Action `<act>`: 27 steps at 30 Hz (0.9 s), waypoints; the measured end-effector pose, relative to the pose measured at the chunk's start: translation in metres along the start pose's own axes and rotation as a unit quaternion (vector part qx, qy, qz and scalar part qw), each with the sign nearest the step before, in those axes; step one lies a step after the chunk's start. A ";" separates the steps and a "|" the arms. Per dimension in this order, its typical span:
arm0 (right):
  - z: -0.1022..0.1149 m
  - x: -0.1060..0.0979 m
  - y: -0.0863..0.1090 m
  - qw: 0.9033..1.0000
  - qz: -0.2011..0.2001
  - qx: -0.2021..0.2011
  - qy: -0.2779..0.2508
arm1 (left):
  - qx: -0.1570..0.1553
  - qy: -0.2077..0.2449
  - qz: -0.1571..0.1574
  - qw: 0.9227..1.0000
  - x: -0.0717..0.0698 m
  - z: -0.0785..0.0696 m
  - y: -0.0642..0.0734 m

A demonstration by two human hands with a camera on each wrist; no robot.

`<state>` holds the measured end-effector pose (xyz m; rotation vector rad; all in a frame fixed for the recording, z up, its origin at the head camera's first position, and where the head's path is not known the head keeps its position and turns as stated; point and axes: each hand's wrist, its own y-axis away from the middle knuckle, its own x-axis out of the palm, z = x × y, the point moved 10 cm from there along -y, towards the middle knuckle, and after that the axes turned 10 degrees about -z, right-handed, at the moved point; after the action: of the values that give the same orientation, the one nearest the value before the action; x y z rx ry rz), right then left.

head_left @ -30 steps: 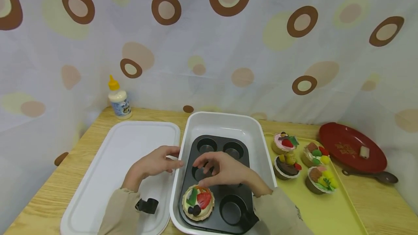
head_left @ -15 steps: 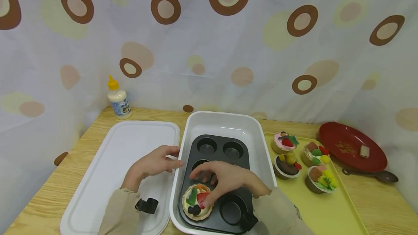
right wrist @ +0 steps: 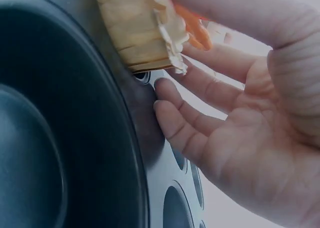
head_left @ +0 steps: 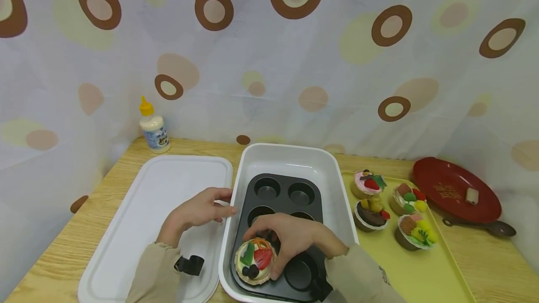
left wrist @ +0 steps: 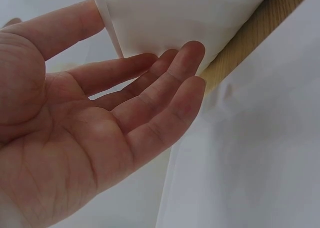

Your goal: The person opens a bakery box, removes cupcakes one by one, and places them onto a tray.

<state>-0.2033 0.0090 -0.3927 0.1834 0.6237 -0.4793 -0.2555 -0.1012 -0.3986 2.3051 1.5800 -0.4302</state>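
A toy fruit tart [head_left: 252,265], topped with strawberry, a green leaf and dark berries, sits in the near left cup of the black muffin tin [head_left: 305,219]. My right hand [head_left: 290,237] reaches round it, thumb on the near right side and fingers at the far side. The tart's pale pleated case [right wrist: 132,31] shows beside the thumb in the right wrist view. The tin lies inside a deep white tub [head_left: 294,153]. At the tub's left rim is my left hand [head_left: 202,209], fingers relaxed, fingertips against the outer wall [left wrist: 165,18] in the left wrist view.
Several toy cupcakes [head_left: 370,216] stand on a yellow tray [head_left: 391,270] at the right. Behind them are a red plate [head_left: 455,191] and a dark spoon [head_left: 498,228]. A white tray [head_left: 168,176] lies left, with a yellow-capped bottle [head_left: 155,130] at the back.
My right hand has come down and toward the front from over the middle cups, its thumb and fingers settling round the tart. The left hand has stayed at the tub's rim.
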 end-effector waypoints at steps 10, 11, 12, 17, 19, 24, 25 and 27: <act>0.000 0.008 -0.003 1.000 0.014 0.005 0.005 | -0.001 -0.002 0.000 1.000 0.000 0.000 0.000; -0.001 0.008 -0.003 1.000 0.014 0.006 0.007 | -0.001 -0.002 0.001 1.000 0.000 0.000 0.000; -0.001 0.009 -0.003 1.000 0.013 0.004 0.014 | 0.000 -0.001 0.003 1.000 0.001 0.000 0.000; 0.002 0.008 -0.004 0.998 -0.001 -0.021 0.065 | 0.002 0.002 0.004 1.000 0.001 0.000 0.000; 0.004 0.007 -0.004 0.997 -0.007 -0.028 0.077 | 0.000 0.002 0.003 1.000 0.001 0.000 0.000; 0.007 0.006 -0.005 0.994 -0.019 -0.042 0.101 | -0.003 0.005 0.001 1.000 0.001 0.000 0.000; 0.008 0.006 -0.006 0.993 -0.022 -0.046 0.105 | -0.003 0.006 0.001 1.000 0.001 0.000 0.000; 0.009 0.006 -0.006 0.992 -0.026 -0.052 0.112 | -0.003 0.009 0.001 1.000 0.001 0.000 0.000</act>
<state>-0.1971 -0.0015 -0.3894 0.1223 0.8725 -0.4794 -0.2549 -0.1009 -0.3988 2.3118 1.5855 -0.4065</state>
